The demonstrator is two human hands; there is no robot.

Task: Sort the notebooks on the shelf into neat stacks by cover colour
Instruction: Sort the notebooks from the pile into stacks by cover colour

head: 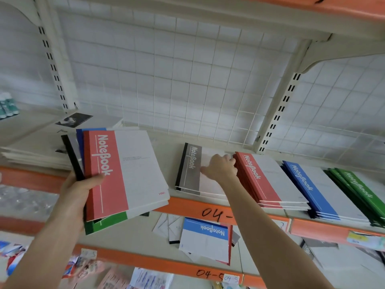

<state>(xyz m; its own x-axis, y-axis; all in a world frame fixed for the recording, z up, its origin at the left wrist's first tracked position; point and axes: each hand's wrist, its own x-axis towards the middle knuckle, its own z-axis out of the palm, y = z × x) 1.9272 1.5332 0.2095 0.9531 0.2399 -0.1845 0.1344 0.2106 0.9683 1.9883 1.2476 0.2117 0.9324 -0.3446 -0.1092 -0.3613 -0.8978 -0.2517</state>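
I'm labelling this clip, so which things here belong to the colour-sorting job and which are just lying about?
Job: mixed notebook bundle in the left hand; grey stack under the right hand; red stack; blue stack; green stack.
Lying about: small bottles; photo-cover pad; plastic-wrapped goods below.
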